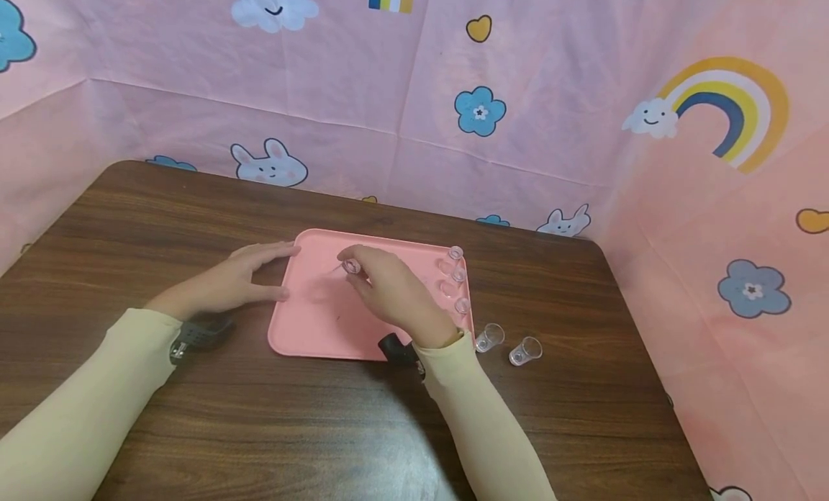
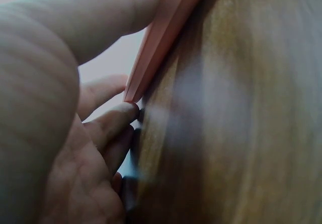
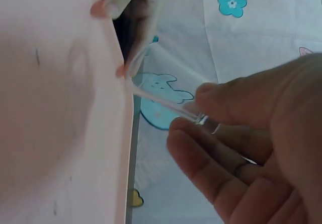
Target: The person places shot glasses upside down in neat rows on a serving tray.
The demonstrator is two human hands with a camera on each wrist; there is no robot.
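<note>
My right hand (image 1: pixel 396 289) pinches a small clear shot glass (image 1: pixel 352 266) by its thick base, holding it over the pink tray (image 1: pixel 307 325). In the right wrist view the glass (image 3: pixel 166 100) slants, its mouth pointing away from the fingers. With fingers fairly straight, my left hand (image 1: pixel 227 278) touches the tray's left side; the left wrist view shows thumb and fingertips against the tray's rim (image 2: pixel 158 45). Several clear glasses, one of them this glass (image 1: pixel 458 274), stand along the tray's right edge, seemingly upside down.
Right of the tray, two clear glasses, a nearer-tray glass (image 1: pixel 490 337) and an outer glass (image 1: pixel 525 350), stand mouth up on the brown wooden table (image 1: pixel 291 429). A pink patterned cloth (image 1: pixel 363 105) hangs behind and beside the table.
</note>
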